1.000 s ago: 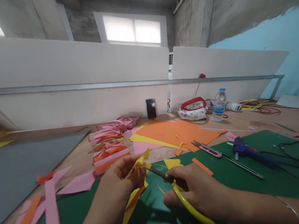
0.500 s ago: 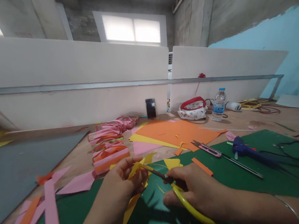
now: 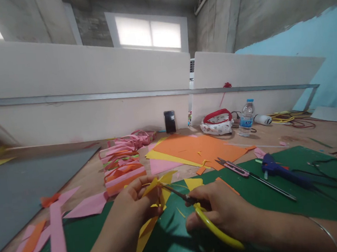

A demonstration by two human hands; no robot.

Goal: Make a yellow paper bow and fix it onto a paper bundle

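Yellow paper (image 3: 153,207) is pinched in your left hand (image 3: 137,205) above the green cutting mat (image 3: 285,210). Your right hand (image 3: 222,212) grips the yellow-handled scissors (image 3: 195,211), blades meeting the paper.

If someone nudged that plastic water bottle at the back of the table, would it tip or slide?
The water bottle stands upright, tall and narrow, so a high nudge would probably tip it, and once on its side it would likely roll. It looks clear and thin-walled, so probably light; how full it is cannot be told.
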